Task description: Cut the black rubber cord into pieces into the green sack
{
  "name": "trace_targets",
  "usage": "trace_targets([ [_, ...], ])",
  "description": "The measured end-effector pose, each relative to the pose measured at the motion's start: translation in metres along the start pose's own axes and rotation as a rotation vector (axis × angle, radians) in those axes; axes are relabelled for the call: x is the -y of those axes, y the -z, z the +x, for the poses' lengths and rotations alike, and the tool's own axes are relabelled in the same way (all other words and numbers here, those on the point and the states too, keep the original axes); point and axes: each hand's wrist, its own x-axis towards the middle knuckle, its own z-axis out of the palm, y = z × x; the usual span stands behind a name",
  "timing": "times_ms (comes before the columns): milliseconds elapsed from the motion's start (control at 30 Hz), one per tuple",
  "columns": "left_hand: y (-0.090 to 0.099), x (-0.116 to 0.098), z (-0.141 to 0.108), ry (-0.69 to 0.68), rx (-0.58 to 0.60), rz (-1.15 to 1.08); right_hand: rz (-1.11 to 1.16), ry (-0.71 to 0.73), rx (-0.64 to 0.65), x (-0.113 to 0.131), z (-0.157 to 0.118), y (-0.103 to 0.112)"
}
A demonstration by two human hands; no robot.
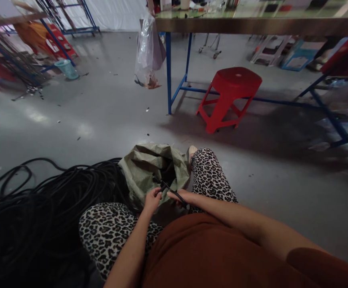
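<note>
Between my knees stands an open greenish woven sack [138, 170], its rim folded outward and dark pieces inside. My left hand [153, 200] pinches a short black cord piece [163, 187] over the sack's near edge. Close to its right, my right hand [181, 197] is wrapped round black-handled scissors [178, 195], whose blades point up and left toward the cord. The tips of the blades are hard to make out against the dark sack opening. A large heap of black cord [93, 182] lies on the floor to the left, against the sack.
A red stool [229, 94] stands ahead on the right, beside a blue-legged table [252, 25]. A clear plastic bag [148, 56] hangs from the table's left corner. Far left are a light blue basket [67, 69] and racks. Small scraps dot the grey floor [108, 96].
</note>
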Motion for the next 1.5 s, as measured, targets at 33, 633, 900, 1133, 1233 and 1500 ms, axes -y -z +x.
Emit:
trace_targets([
  [33, 0.0, -0.001, 0.0, 0.003, 0.004, 0.002, -0.008, 0.001, -0.007, 0.002, -0.003, 0.0],
  [633, 0.001, -0.004, -0.002, 0.012, 0.015, 0.025, -0.076, 0.035, 0.007, -0.002, 0.0, 0.002],
  [900, 0.002, -0.004, -0.002, 0.006, 0.034, 0.052, -0.096, 0.028, -0.026, 0.003, -0.006, 0.002],
  [1133, 0.002, -0.005, -0.002, 0.011, 0.036, 0.018, -0.086, 0.038, -0.038, -0.005, 0.007, -0.002],
  [1233, 0.002, -0.005, -0.003, 0.02, 0.039, 0.009, -0.112, 0.055, -0.061, -0.005, 0.007, -0.002],
  [1500, 0.0, -0.006, -0.004, 0.024, 0.037, 0.008, -0.2, 0.036, -0.09, -0.004, 0.004, -0.002],
])
